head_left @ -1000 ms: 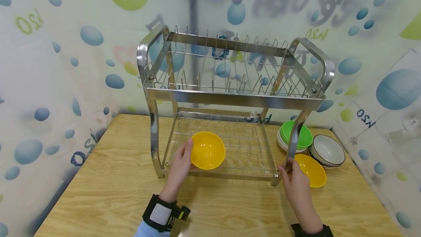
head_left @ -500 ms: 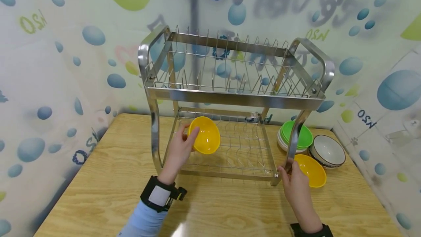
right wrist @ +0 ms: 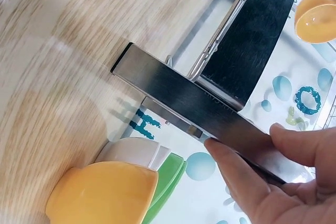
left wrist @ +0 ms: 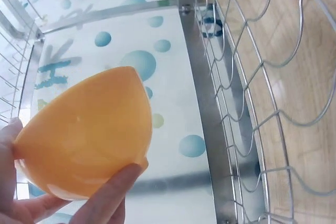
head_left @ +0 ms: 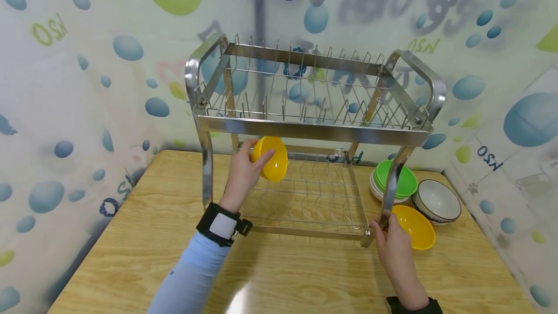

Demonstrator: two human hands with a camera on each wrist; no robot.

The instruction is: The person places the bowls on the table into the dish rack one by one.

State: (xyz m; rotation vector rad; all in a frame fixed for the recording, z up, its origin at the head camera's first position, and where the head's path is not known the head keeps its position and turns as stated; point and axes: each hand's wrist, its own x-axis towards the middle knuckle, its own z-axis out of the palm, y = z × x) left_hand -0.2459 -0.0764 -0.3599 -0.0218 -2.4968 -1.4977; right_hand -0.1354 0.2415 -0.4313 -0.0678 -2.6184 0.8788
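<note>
A small yellow bowl is pinched between the thumb and fingers of my left hand. It hangs tilted in the space between the two tiers of a metal dish rack, above the lower wire shelf. The left wrist view shows the underside of the bowl with the wire shelf apart from it on the right. My right hand grips the front right leg of the rack near its foot. Up close in the right wrist view, thumb and fingers hold that flat metal leg.
Right of the rack, a second yellow bowl lies on the wooden table. Behind it stand green bowls stacked on white ones, beside a white bowl with a dark rim. A patterned wall covering backs the table.
My left hand has lifted the yellow bowl up and further back, between the tiers, and tilted it more on its side. My right hand stays on the rack leg.
</note>
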